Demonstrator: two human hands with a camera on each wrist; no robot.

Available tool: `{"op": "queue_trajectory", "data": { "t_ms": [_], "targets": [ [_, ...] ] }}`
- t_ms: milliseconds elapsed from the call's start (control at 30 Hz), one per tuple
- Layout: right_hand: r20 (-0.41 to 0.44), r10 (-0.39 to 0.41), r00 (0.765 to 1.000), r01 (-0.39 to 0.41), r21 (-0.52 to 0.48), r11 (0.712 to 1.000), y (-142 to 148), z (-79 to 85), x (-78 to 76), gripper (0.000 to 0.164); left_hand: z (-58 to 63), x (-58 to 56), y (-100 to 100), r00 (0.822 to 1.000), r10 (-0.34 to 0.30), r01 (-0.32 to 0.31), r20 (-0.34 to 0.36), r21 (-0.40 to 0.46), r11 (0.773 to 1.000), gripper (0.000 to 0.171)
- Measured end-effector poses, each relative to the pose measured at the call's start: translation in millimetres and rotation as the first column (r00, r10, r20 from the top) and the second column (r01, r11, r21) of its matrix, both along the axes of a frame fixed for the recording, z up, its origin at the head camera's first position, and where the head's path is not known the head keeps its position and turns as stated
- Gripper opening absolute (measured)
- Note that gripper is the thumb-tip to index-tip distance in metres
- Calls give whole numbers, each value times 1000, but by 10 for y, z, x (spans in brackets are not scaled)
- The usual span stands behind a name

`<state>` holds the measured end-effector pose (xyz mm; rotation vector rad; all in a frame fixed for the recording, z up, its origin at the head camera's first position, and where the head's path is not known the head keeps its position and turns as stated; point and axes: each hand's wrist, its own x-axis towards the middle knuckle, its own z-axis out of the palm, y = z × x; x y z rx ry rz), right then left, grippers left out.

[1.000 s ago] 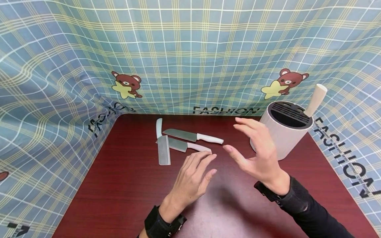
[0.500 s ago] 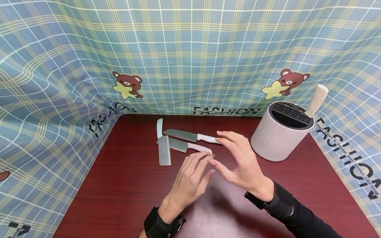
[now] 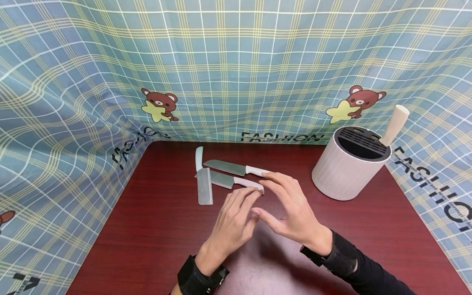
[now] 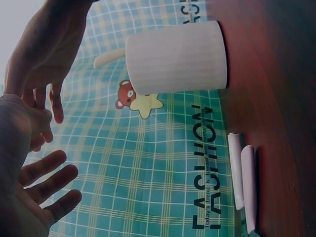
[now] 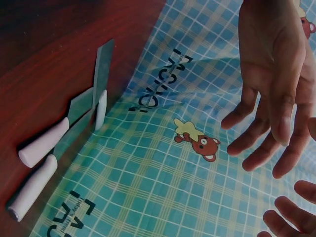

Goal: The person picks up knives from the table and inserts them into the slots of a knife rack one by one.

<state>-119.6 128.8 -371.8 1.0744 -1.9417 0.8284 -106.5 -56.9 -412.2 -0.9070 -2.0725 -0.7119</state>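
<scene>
My left hand (image 3: 236, 221) hovers palm down, fingers loosely bent and holding nothing; its fingertips overlap the handle end of a pink-handled knife (image 3: 222, 180) in the head view. Beside it my right hand (image 3: 295, 209) is spread with thumb apart, also holding nothing, its fingertips overlapping the handle end of a white-handled knife (image 3: 228, 167). Both hands float above the tabletop in the left wrist view, where the right hand (image 4: 49, 54) appears over the left hand (image 4: 44, 192). A cleaver (image 3: 205, 186) with a pale blue handle lies across the pink-handled knife's blade.
A white ribbed knife block (image 3: 343, 172) with a black slotted top stands at the right back, one beige-handled knife (image 3: 394, 125) upright in it. A dark red wooden table (image 3: 147, 229) carries everything. A plaid curtain (image 3: 236, 82) with bear prints surrounds the back and sides.
My right hand has moved left, away from the knife block, and come down close beside my left hand. The left hand has barely moved; the knives lie as before.
</scene>
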Motion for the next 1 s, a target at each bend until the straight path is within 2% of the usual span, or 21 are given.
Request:
{"op": "queue_trajectory", "data": {
  "t_ms": [400, 633, 800, 1000],
  "targets": [
    [36, -11, 999, 10, 28, 1000, 10, -81, 18, 56, 2, -79, -50, 999, 23, -22, 40, -21, 1000, 39],
    [37, -23, 999, 23, 16, 1000, 3, -60, 13, 58, 28, -157, -105, 994, 72, -69, 85, -34, 997, 41],
    [43, -27, 999, 27, 15, 1000, 4, -52, 22, 59, 46, -262, -184, 983, 127, -124, 136, -28, 992, 43],
    [52, -27, 998, 26, 15, 1000, 5, -56, 19, 59, 63, -381, -290, 953, 154, -154, 259, -23, 988, 43]
  ]
}}
